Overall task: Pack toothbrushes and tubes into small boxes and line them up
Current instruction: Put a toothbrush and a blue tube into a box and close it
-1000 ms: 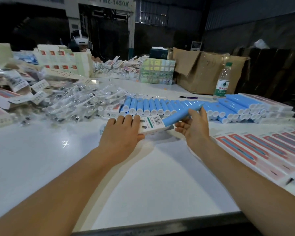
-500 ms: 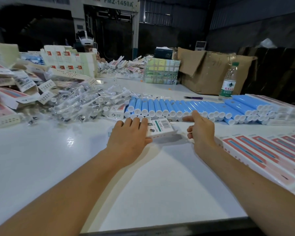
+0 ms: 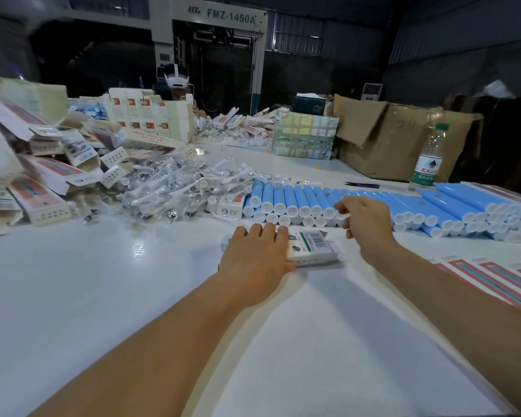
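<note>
The small box lies flat on the white table, barcode face up, and I place everything else from it. The left hand presses down on the box's left part, fingers straight and close together over its far edge, thumb along its near edge. The right hand hovers just beyond the box to the right, fingers loosely curled above the white caps of the blue tubes; I cannot tell whether it has hold of one. Those tubes lie in a long stacked row just behind the box, running off to its right. Behind and left of the box sits a heap of toothbrushes in clear wrappers, and farther left a jumble of open cartons. To the box's right, closed red-striped boxes lie side by side. Well behind the box on the right stands a water bottle in front of a brown cardboard box
</note>
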Available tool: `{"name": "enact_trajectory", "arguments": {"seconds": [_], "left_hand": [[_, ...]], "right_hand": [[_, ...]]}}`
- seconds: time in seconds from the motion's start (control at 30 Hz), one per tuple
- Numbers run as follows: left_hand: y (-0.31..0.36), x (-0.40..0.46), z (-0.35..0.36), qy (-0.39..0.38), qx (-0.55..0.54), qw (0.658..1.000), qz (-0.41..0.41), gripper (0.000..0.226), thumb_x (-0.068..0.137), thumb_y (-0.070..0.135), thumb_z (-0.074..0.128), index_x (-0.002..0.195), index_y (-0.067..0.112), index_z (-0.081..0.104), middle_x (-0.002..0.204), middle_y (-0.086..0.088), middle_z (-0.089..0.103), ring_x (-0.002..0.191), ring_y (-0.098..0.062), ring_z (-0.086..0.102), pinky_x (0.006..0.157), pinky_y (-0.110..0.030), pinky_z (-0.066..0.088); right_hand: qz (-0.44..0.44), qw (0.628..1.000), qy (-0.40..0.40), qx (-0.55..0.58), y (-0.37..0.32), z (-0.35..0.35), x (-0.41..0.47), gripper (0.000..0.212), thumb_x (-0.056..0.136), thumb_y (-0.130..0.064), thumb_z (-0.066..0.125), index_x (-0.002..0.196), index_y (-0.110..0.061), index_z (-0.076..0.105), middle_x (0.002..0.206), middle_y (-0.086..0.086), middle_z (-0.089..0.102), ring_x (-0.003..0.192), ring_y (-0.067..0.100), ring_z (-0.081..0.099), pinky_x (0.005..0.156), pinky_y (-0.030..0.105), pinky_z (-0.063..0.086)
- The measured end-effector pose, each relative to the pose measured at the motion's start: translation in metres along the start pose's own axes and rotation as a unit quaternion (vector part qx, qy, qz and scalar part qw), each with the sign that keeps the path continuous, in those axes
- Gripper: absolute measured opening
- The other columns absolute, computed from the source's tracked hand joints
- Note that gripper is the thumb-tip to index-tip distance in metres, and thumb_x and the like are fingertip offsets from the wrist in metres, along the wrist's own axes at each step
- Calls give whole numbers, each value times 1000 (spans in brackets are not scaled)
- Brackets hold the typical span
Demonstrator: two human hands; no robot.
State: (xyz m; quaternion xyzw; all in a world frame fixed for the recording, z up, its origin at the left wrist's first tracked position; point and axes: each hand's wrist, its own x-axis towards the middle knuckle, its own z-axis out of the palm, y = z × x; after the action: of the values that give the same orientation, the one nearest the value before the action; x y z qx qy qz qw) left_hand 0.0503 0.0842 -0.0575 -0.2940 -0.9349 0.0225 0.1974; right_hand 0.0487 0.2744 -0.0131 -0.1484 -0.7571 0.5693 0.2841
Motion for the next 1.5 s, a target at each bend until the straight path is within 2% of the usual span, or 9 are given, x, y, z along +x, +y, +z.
{"name": "enact_trajectory", "arguments": {"seconds": [0.17,0.33,0.5,0.67,0.8,1.0,1.13,1.23,1.5], "left_hand": [[1,0,-2,16,-13,1000,19,61,96,51,37,138,9,31,125,-12,48,108,-30,45,85,-42,34],[2,-2,-6,23,-18,999,20,49,95,45,40,127,8,37,115,-13,50,100,-31,46,72,-40,21],[1,4,-3,10,-21,999,24,44,96,42,40,125,8,36,119,-14,48,103,-32,45,74,-41,24],[-2,9,1,10,-7,999,39,50,98,43,38,129,5,34,122,-15,46,106,-33,45,82,-43,32],[-6,10,2,-3,-8,999,35,52,98,43,37,132,5,32,124,-16,46,106,-33,44,82,-44,32],[-11,7,3,3,-29,999,20,49,95,46,39,130,10,35,121,-12,49,105,-32,46,81,-42,32],[-15,5,3,11,-24,999,24,56,94,50,36,136,13,31,122,-8,49,106,-29,47,82,-38,33],[-12,8,-1,15,-29,999,16,56,93,52,35,136,17,30,123,-5,48,107,-26,46,83,-37,33],[0,8,-4,55,-63,996,-12,64,94,59,27,145,21,19,135,2,41,120,-20,40,96,-33,32]], "right_hand": [[-211,955,-106,-179,-26,56,13,24,94,-16,53,81,-3,68,77,1,66,67,18,55,60,29,41],[-417,803,-221,-364,-42,122,38,29,99,-15,43,123,-11,59,112,10,62,95,29,57,76,36,45],[-446,692,-254,-507,-45,178,68,47,94,-8,46,138,-23,45,122,9,51,106,29,52,69,32,38],[-439,620,-270,-592,-50,204,79,25,89,-7,54,112,-13,60,101,6,43,82,26,50,60,29,35],[-431,676,-255,-541,-52,207,78,14,94,-9,49,92,-3,63,106,9,39,64,22,43,54,31,36],[-358,847,-266,-291,-73,171,54,26,97,-19,52,117,-5,61,98,-4,39,81,11,44,69,16,33],[-362,899,-165,-185,-84,109,33,23,91,-9,55,69,-15,52,71,1,41,65,14,39,63,30,27],[-255,962,-94,-7,-71,47,21,23,90,-3,58,108,-17,56,68,-1,49,57,13,49,53,29,45],[138,930,115,320,13,-31,-6,12,91,0,57,81,-5,59,63,8,55,40,8,55,44,21,50]]}}
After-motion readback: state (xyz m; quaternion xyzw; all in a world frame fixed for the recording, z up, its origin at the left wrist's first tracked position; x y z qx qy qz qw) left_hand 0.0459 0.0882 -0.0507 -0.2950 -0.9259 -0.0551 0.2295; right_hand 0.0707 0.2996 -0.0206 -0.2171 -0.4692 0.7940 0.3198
